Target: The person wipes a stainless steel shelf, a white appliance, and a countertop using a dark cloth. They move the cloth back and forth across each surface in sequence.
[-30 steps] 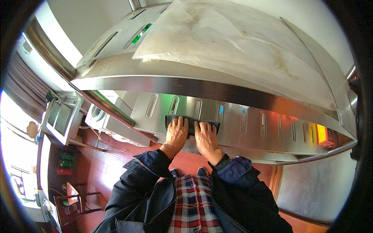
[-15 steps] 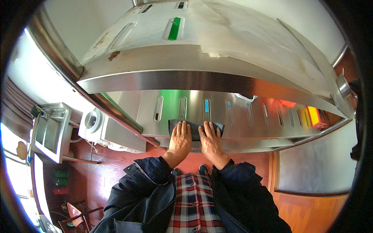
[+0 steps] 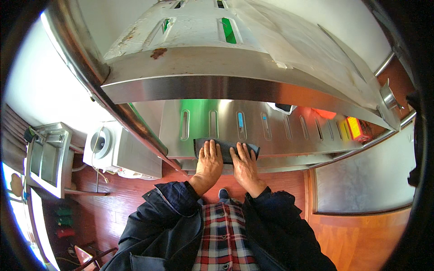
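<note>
- Left hand [image 3: 209, 159] is lying flat, fingers spread, pressing on the left part of a dark cloth [image 3: 226, 151] just below frame centre.
- Right hand [image 3: 244, 162] is lying flat too, palm down on the right part of the same cloth, just beside the left hand.
- Neither hand is closing around the cloth: both are open and pressing it onto the surface, no pinch or fist.
- Cloth is sitting under both palms; its left edge is sticking out past the left fingers, its right end past the right fingers, and a strip is showing in the gap between the hands.
- Cloth is lying against the slotted stainless steel panel [image 3: 271, 128], on its lower band, below the row of upright slots.
- Steel hood [image 3: 226, 86] is overhanging the panel across the upper middle of the frame; a rust spot is showing on its top toward upper left.
- Dark jacket sleeves [image 3: 174, 196] are coming in from the lower edge, over a plaid shirt [image 3: 224, 235].
- White box-shaped unit with a round opening [image 3: 118, 151] is sitting left of the hands, well apart.
- Reddish wooden floor [image 3: 352, 235] is filling the lower right.
</note>
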Motion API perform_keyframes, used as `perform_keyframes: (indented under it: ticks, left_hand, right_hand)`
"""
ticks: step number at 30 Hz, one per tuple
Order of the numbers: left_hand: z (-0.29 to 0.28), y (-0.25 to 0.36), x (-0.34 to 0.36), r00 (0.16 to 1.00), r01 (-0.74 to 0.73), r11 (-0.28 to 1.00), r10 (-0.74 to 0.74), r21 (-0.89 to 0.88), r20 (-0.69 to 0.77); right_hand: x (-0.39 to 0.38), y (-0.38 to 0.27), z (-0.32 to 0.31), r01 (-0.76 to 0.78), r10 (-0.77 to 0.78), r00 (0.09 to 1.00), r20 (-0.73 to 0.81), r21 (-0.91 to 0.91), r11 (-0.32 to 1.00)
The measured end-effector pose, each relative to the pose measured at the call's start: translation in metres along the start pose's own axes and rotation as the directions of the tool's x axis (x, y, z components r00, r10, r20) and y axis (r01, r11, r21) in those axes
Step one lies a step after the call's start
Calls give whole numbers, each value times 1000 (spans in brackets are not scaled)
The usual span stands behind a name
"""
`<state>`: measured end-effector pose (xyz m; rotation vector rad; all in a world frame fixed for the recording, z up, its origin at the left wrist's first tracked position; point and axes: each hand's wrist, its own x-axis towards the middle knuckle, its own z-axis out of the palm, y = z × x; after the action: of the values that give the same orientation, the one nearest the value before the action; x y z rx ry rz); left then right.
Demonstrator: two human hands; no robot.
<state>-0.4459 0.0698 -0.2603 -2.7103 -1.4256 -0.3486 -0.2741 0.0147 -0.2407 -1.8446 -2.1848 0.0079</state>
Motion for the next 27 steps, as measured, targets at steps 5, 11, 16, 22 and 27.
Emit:
perform_keyframes:
  ticks: [5, 11, 16, 22, 27]
  left_hand:
    - [-6, -3, 24, 995, 55, 998, -56, 14, 84]
    - [-9, -20, 68, 990, 68, 996, -75, 57, 120]
    - [2, -34, 105, 994, 65, 993, -73, 102, 78]
    - [11, -48, 141, 993, 94, 994, -98, 57, 72]
    - [13, -44, 141, 979, 128, 990, -135, 50, 156]
  right_hand:
    - [23, 13, 2, 34, -33, 999, 8, -20, 999]
    - [75, 32, 7, 35, -34, 997, 65, -10, 999]
    - [118, 51, 17, 11, -4, 989, 149, -44, 999]
    - [159, 68, 22, -35, 29, 980, 199, 25, 999]
    - [151, 72, 27, 22, -22, 994, 108, 1, 1000]
